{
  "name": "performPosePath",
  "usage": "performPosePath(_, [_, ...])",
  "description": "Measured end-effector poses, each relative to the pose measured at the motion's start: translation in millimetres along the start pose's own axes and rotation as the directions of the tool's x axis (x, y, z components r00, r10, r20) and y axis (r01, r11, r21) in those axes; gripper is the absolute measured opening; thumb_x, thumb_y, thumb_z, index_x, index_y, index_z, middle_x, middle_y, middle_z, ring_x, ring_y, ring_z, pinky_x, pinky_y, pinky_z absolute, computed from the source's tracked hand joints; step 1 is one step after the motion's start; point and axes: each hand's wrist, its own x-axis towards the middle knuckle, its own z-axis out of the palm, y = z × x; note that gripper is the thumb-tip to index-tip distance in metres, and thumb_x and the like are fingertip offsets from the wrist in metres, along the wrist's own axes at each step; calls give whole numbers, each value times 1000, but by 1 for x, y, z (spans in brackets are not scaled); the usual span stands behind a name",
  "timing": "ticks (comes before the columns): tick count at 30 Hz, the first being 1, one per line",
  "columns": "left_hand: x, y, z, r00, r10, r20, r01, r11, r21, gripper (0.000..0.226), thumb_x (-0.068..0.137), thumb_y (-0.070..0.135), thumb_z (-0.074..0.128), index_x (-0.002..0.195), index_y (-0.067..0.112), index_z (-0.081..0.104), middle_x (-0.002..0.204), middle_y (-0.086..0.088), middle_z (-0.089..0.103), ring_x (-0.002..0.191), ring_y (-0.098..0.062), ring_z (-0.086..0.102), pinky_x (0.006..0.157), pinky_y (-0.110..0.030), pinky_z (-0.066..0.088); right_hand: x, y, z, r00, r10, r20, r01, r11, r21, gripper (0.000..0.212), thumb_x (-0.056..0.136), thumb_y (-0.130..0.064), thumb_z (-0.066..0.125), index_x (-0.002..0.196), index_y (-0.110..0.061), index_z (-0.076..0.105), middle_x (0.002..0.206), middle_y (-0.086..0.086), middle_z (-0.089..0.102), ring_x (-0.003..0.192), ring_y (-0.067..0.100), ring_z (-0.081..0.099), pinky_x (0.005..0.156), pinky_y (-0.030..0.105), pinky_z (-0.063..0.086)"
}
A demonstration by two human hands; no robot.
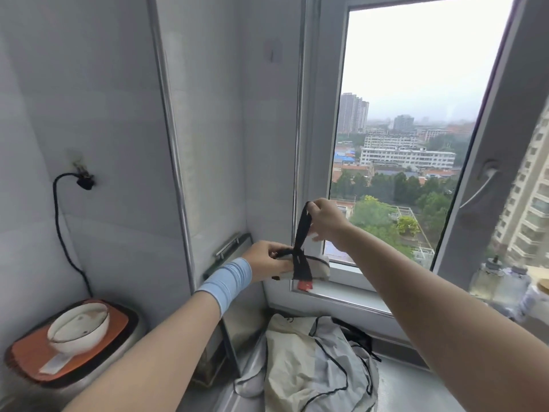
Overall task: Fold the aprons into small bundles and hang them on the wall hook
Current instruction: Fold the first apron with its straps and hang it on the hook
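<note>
**Finding: strap stands upright across a level bundle; hook lies above and to the left**

1. Position of the work. The bundle (pixel 318 270), a folded pale apron, is held in the air in front of the window frame (pixel 315 144), above the counter (pixel 416 388). Its long axis runs roughly level, left to right.

2. Governing relation. The black strap (pixel 302 230) rises from the top of the bundle almost upright and crosses that axis at a right angle. A lower length of it runs down the bundle's front face to a red tab. The wall hook (pixel 272 53), as far as I can make it out, is a small clear fitting high on the tiled wall. It sits well above both hands and a little left of the strap's top end. My right hand (pixel 325 218) is the higher and the nearer to it.

3. Left hand (pixel 267 260). The fingers are curled round the bundle's left end with the thumb on top, clamping it.

4. Right hand. The thumb and forefinger are pinched together on the strap's upper end, and the strap looks taut. The remaining fingers lie lower beside the strap. I cannot tell whether they touch it.

5. Assessment. In my judgement the binding is being drawn tight and no hanging loop is yet presented to the hook.

6. Outstanding. The loose aprons (pixel 297 361) lie unfolded in a heap on the counter below, well apart from both hands.
</note>
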Motion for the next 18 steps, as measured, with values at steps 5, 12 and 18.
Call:
performPosePath(5, [3, 20, -23, 996, -61, -62, 58, 997, -55, 22, 94, 24, 58, 110, 15, 69, 106, -11, 67, 90, -25, 62, 60, -25, 57, -2, -46, 8, 995, -30, 94, 38, 995, -89, 32, 104, -25, 41, 102, 0, 61, 97, 27, 68, 78, 36, 72, 59, 48, 61])
performPosePath(12, [28, 59, -68, 926, 170, -337, -142, 984, 105, 24, 92, 41, 59, 105, 25, 70, 94, 8, 71, 90, -15, 66, 77, -25, 50, 20, -96, 0, 995, -96, 27, 98, 991, -90, 29, 101, -19, 44, 101, 5, 60, 95, 29, 69, 72, 38, 72, 58, 48, 61])
performPosePath(18, [61, 112, -99, 873, 264, -411, -229, 964, 133, 27, 92, 39, 60, 113, 24, 67, 100, 3, 72, 91, -14, 67, 81, -29, 53, 59, -129, -18, 989, -150, 6, 150, 981, -125, 19, 100, -21, 54, 97, -7, 66, 87, 17, 73, 68, 28, 74, 60, 43, 62])
